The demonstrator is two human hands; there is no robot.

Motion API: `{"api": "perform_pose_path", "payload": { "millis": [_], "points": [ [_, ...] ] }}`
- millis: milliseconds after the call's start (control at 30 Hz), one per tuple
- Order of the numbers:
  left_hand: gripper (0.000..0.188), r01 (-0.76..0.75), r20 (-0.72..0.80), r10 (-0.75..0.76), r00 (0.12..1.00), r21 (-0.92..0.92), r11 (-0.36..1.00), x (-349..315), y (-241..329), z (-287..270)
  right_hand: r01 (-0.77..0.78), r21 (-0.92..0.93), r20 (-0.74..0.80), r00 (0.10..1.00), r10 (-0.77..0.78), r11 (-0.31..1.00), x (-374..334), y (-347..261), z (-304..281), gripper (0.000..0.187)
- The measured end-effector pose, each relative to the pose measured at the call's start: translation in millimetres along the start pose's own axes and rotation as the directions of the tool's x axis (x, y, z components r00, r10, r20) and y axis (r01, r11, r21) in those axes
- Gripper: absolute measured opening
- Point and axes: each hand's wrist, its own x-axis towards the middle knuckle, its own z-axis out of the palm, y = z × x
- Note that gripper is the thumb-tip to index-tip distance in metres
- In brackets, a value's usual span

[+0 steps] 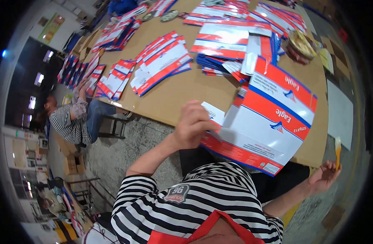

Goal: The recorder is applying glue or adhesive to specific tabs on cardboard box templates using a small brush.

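Note:
A large red, white and blue printed carton sheet (272, 118) lies over the near edge of the table, its near part hanging past the edge. My left hand (194, 126) is closed on the left side of this sheet, by a white flap, with fingers and thumb pinched together. Out to the right, beyond the table, my right hand (325, 177) grips a small brush (338, 153) with a yellow handle and a whitish tip pointing up. It is apart from the sheet.
The brown table (162, 107) carries several stacks of flat cartons (164, 61), with a taller pile (225, 38) beyond my sheet. A tub with yellowish contents (301, 45) stands at the right edge. Another person in stripes (70, 122) sits at the left end.

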Motion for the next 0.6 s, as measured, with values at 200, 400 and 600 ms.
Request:
{"api": "perform_pose_path", "payload": {
  "millis": [200,400,600],
  "points": [
    [0.022,0.368,-0.437,-0.254,0.863,0.198,0.909,-49,-54,-85,-0.033,0.040,0.058,0.998,0.030,0.999,10,1,-1,0.022],
    [0.019,0.594,-0.497,-0.467,0.732,0.130,0.794,-94,-202,-127,-0.066,-0.069,0.117,0.990,0.074,0.995,-11,6,26,0.023],
    [0.020,0.697,-0.440,-0.576,0.689,0.185,0.692,-136,-348,-119,-0.050,-0.282,0.106,0.991,0.082,0.958,-36,6,36,0.026]
  ]
}}
